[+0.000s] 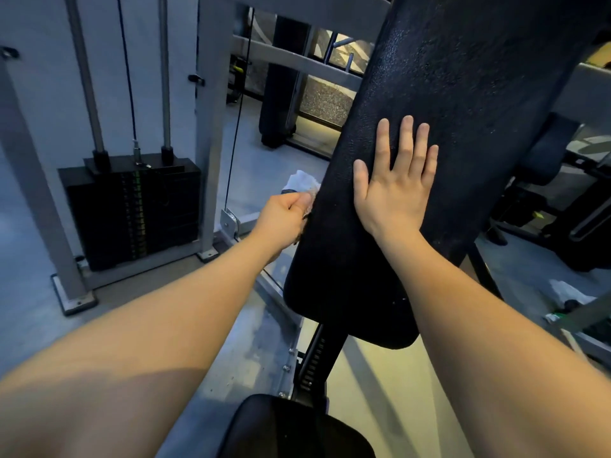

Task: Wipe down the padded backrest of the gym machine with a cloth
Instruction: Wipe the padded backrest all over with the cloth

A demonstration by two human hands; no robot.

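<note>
The black padded backrest (463, 94) runs tilted from the upper right down to the centre of the view. My right hand (395, 185) lies flat on its front face, fingers spread, holding nothing. My left hand (284, 216) is closed on a white cloth (302, 181) and presses it against the pad's left edge. Most of the cloth sticks out above my fist; the rest is hidden in my grip and behind the pad's edge.
A black weight stack (132, 209) with guide rods and a cable stands in a grey frame (211, 127) at the left. The black seat pad (291, 428) sits below the backrest. Another white cloth (568, 292) lies on the floor at the right, beside dark machine parts.
</note>
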